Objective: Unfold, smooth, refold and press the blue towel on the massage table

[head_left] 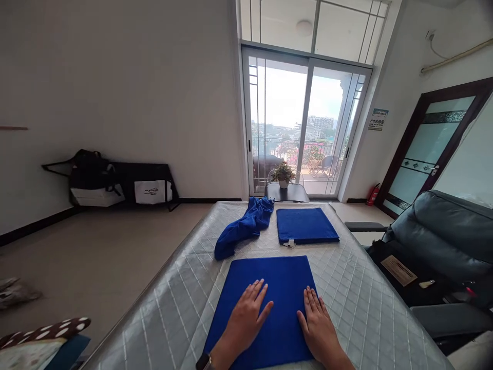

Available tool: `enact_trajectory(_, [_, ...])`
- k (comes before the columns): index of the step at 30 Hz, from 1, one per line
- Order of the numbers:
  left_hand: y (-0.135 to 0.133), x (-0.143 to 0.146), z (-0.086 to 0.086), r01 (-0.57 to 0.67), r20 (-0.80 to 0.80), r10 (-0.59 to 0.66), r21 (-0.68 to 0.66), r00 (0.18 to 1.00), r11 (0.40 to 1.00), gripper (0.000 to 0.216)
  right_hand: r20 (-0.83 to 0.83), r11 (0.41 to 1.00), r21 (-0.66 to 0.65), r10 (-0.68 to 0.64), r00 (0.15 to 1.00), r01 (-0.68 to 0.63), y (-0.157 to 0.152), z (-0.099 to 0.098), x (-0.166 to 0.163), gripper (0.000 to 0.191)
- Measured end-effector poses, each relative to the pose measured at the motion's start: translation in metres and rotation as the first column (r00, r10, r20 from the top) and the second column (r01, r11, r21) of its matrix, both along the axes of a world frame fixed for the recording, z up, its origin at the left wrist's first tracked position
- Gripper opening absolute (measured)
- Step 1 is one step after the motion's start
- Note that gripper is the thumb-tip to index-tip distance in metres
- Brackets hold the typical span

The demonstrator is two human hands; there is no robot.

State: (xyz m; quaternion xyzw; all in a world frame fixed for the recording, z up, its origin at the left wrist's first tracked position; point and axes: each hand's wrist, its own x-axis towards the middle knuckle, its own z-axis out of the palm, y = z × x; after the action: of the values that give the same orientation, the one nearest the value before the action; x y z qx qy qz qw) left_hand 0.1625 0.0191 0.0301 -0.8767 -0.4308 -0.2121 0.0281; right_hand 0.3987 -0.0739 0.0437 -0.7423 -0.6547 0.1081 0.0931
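Directly before me a flat blue folded cloth (283, 318) lies on the quilted mattress (358, 288). My left hand (248, 313) rests flat over its left middle part, thumb stretched away from the fingers. On its right edge lies my right hand (318, 321), fingers extended and side by side, thumb apart. Beyond, a second neatly folded blue cloth (306, 224) with a white tag at its near edge sits toward the far right. To the left of that, a crumpled blue cloth (246, 226) lies in a loose heap.
Past the mattress's far end stands a chair (287, 192) bearing a potted plant (284, 176). A dark recliner (454, 236) is close on the right. Bags sit on a low black rack (127, 174) by the left wall. Patterned fabric (42, 341) shows at lower left.
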Motion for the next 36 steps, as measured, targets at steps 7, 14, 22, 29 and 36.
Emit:
enact_trajectory(7, [-0.056,0.06,-0.013,0.379,-0.085,-0.37,0.154,0.925,0.912,0.076,-0.002,0.997,0.019,0.077,0.997,-0.076,-0.002,-0.006,0.006,0.067])
enact_trajectory(14, [-0.054,0.008,-0.028,0.272,-0.158,-0.241,0.215,0.957,0.938,0.081,-0.02,0.999,-0.052,0.014,1.0,-0.015,-0.007,-0.006,0.008,0.07])
enact_trajectory(22, [-0.071,-0.076,-0.06,-0.096,-0.185,0.086,-0.042,0.979,0.994,0.071,-0.017,0.999,-0.054,0.007,1.0,-0.007,-0.006,-0.007,0.006,0.071])
enact_trajectory(29, [-0.084,-0.071,-0.06,-0.213,-0.17,0.18,-0.2,0.969,0.956,0.069,0.066,0.999,-0.049,0.019,0.998,-0.015,-0.014,0.001,0.004,0.069])
enact_trajectory(36, [-0.077,-0.079,-0.081,-0.15,-0.091,0.161,0.118,0.983,0.982,0.071,0.063,0.998,-0.059,0.037,0.997,-0.033,-0.047,-0.033,0.007,0.072])
